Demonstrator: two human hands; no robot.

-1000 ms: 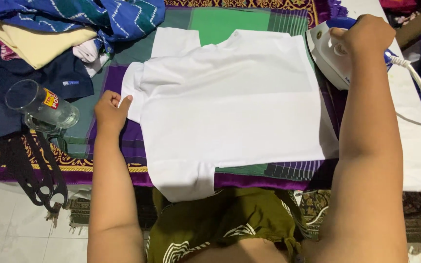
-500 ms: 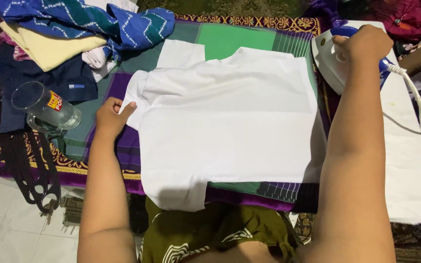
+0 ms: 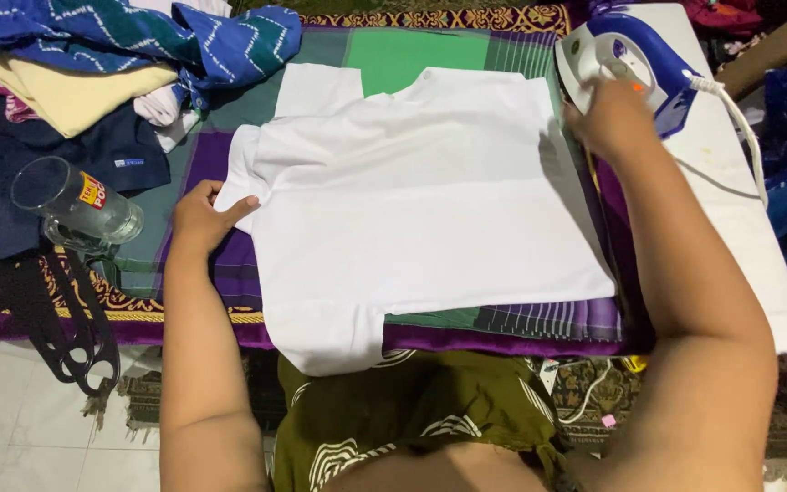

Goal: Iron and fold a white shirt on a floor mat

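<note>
Far left: glass mug [image 3: 75,208] lying on its side at the edge of the plaid cloth [image 3: 412,55], beside a heap of folded clothes [image 3: 93,64] and a black strap [image 3: 56,319]. Round and unsupported, so free to roll if the cloth gets tugged. Probably empty, though hard to tell.

Left of centre: left hand [image 3: 204,217], fingers [image 3: 239,202] clamped on the left edge of the white shirt [image 3: 421,200], near the sleeve. Risk here: too hard a pull, dragging the garment sideways and putting new creases into the smoothed panel.

Centre: white shirt spread flat on the plaid cloth, sleeves folded in, lower edge overhanging toward the body. Could slide off that near edge if drawn further.

Right of centre: right hand [image 3: 608,118] at the shirt's right edge, just beside the iron [image 3: 621,64]. Fingers hidden under the back of the hand; cannot tell whether apart or closed on anything. Main hazard, if the iron is hot: knuckles very close to the soleplate, so a burn from a small slip.

Far right: iron standing on its heel on the white pad [image 3: 730,182], cord [image 3: 740,118] looping off the right side. Snagging of that cord by the forearm likely to topple the iron onto the shirt or the hand, and so to scorch it.
</note>
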